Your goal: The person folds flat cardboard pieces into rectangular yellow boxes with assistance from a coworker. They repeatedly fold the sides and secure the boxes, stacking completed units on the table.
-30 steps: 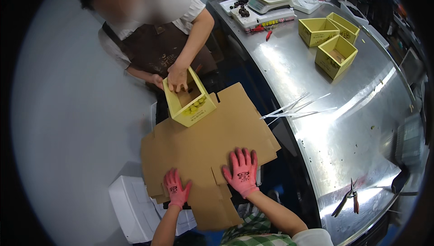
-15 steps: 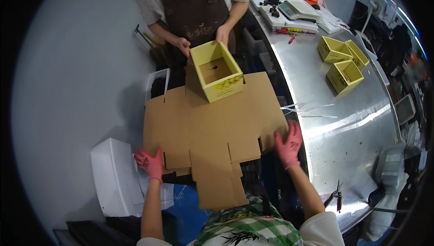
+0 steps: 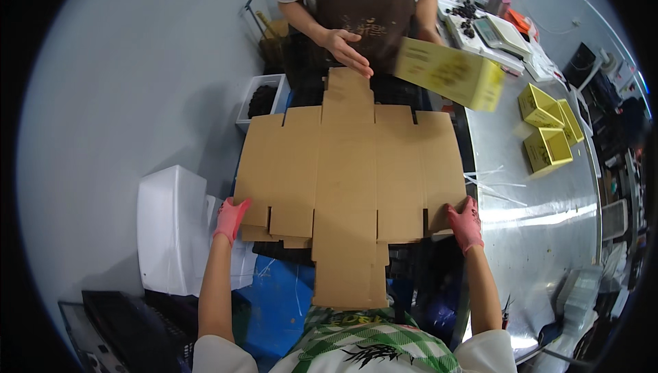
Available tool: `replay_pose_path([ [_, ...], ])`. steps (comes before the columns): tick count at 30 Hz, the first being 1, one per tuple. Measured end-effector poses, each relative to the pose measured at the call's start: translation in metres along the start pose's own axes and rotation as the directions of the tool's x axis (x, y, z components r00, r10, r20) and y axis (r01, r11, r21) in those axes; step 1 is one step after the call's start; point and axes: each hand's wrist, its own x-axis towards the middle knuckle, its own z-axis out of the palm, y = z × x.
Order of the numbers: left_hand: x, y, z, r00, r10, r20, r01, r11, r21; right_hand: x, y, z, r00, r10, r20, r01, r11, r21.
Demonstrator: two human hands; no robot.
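Observation:
A flat, die-cut cardboard box blank point(image 3: 346, 167) lies in front of me, one or more similar layers showing beneath its near edge. My left hand point(image 3: 232, 219), in a pink glove, is closed on the blank's left edge near its front corner. At the opposite edge my right hand point(image 3: 466, 225), gloved alike, grips the right front corner. Across from me, a person in a brown apron point(image 3: 363, 9) holds a yellow box point(image 3: 449, 75), blurred by motion, off to the right; that person's other hand point(image 3: 348, 51) is free above the blank's far flap.
On the right stands a metal table point(image 3: 521, 236) with several yellow boxes point(image 3: 548, 148), white straps point(image 3: 497, 182) and a scale point(image 3: 504, 33). A white bin point(image 3: 171, 229) is at left. Behind it sits a white crate point(image 3: 281, 92) with dark contents.
The other person has swung the yellow box off the blank to the right, letting go with one hand. My hands have gone from spread fingers to gripping the blank's edges. The view has shifted.

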Motion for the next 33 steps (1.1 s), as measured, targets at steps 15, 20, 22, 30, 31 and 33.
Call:
replay_pose_path([
  [15, -0.036, 0.086, -0.044, 0.944, 0.32, -0.083, -0.275, 0.899, 0.34, -0.019, -0.044, -0.038, 0.983, -0.132, -0.127, 0.118, 0.987, -0.113],
  [20, -0.09, 0.126, 0.033, 0.789, 0.584, 0.189, -0.609, 0.707, 0.358, -0.046, -0.11, -0.002, 0.931, -0.362, 0.032, 0.364, 0.924, -0.116],
  [22, -0.069, 0.102, 0.068, 0.811, 0.523, 0.261, -0.582, 0.761, 0.286, -0.059, -0.109, 0.039, 0.803, -0.592, -0.065, 0.56, 0.788, -0.258],
  [30, -0.064, 0.1, 0.066, 0.989, 0.123, -0.079, -0.07, 0.871, 0.486, -0.035, -0.057, 0.043, 0.967, -0.23, -0.112, 0.245, 0.957, 0.155],
  [31, -0.059, 0.101, 0.066, 0.994, 0.097, -0.059, -0.06, 0.887, 0.457, -0.034, -0.057, 0.04, 0.994, -0.109, -0.005, 0.107, 0.964, 0.242],
  [33, -0.049, 0.101, 0.062, 0.999, 0.049, -0.019, -0.037, 0.918, 0.395, -0.032, -0.067, 0.029, 0.987, -0.098, 0.126, 0.055, 0.95, 0.309],
])
